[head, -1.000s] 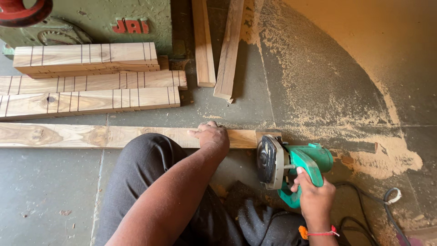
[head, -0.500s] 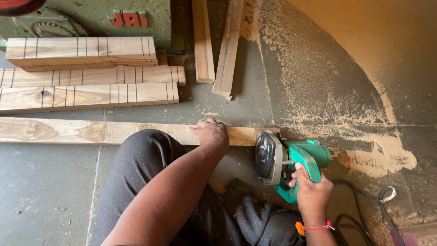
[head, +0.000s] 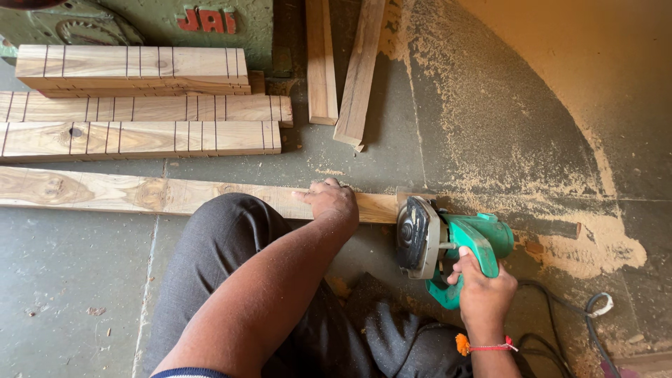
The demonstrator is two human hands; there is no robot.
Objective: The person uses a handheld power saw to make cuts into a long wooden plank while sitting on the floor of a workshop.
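The left hand [head: 330, 201] lies palm down, fingers spread flat, its forearm stretching forward over the bent knee. To its right and nearer the body, the right hand [head: 481, 292] is curled in a closed grip, wrist straight.

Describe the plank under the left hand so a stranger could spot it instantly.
Start at the green machine base at top left and pass down over the stacked boards with pencil lines. The next piece is the plank: long, unmarked, pressed by the left hand, its right end at the green saw.

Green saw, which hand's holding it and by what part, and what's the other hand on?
Right hand grips the green saw by its handle; left hand presses flat on the long plank.
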